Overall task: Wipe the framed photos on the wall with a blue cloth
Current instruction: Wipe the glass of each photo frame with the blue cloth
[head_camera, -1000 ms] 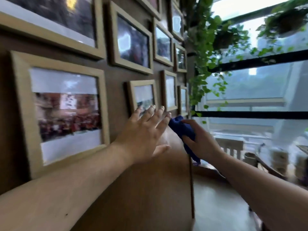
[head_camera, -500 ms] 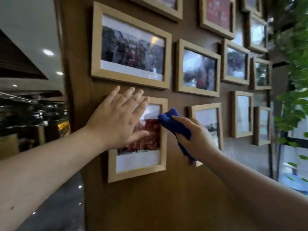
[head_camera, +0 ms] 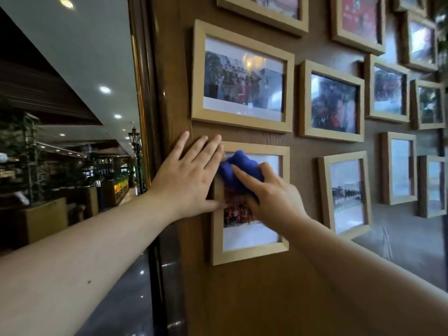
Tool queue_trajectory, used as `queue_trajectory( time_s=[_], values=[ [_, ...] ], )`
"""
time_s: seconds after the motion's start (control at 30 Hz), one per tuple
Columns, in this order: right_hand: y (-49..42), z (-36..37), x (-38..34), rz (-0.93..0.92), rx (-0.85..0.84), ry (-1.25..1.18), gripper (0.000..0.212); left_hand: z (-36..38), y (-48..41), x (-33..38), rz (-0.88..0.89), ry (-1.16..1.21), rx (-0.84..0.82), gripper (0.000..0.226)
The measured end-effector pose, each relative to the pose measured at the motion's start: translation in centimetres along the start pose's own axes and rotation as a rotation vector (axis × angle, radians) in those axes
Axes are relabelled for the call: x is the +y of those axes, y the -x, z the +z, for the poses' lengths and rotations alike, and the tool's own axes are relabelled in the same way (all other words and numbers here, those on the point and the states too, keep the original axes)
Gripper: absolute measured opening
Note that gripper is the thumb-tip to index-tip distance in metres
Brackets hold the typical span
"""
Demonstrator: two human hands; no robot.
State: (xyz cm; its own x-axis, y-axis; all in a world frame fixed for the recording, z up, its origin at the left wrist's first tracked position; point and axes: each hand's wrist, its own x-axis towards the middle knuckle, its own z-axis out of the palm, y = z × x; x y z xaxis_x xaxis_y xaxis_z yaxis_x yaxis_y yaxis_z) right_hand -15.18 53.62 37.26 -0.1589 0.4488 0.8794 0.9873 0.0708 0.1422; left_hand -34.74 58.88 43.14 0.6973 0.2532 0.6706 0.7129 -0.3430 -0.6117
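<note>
Several light wooden framed photos hang on a brown wood wall [head_camera: 242,299]. The lowest left frame [head_camera: 249,254] shows a red crowd picture. My right hand [head_camera: 269,195] presses a bunched blue cloth [head_camera: 238,169] against the upper glass of that frame. My left hand [head_camera: 186,180] lies flat, fingers spread, over the frame's left edge and the wall beside it. A larger landscape frame [head_camera: 242,77] hangs directly above.
More frames fill the wall to the right, among them a portrait frame [head_camera: 344,192] next to the one under the cloth. The wall ends at a vertical corner post [head_camera: 143,93] on the left; beyond it lies a dim hall with ceiling lights.
My view and both hands swung left along the wall from the window side. The right hand has brought the cloth onto the lower left frame's glass; the left hand slid to the frame's left edge.
</note>
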Motion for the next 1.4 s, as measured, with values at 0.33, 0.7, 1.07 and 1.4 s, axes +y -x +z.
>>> queue_trajectory(
  time_s=[0.33, 0.7, 1.07, 1.4],
  values=[
    [1.1, 0.8, 2.9, 0.291, 0.018, 0.0, 0.059, 1.3, -0.1, -0.5, 0.044, -0.016, 0.061, 0.116],
    [3.7, 0.8, 4.1, 0.113, -0.052, 0.134, 0.057, 1.6, 0.0, -0.4, 0.046, -0.06, 0.098, 0.116],
    [4.2, 1.1, 0.1, -0.036, -0.215, 0.091, 0.058, 1.6, 0.0, -0.5, 0.051, -0.046, 0.119, 0.114],
    [7.7, 0.9, -0.1, 0.013, -0.379, 0.099, 0.062, 1.7, 0.0, -0.4, 0.045, -0.035, 0.129, 0.115]
  ],
)
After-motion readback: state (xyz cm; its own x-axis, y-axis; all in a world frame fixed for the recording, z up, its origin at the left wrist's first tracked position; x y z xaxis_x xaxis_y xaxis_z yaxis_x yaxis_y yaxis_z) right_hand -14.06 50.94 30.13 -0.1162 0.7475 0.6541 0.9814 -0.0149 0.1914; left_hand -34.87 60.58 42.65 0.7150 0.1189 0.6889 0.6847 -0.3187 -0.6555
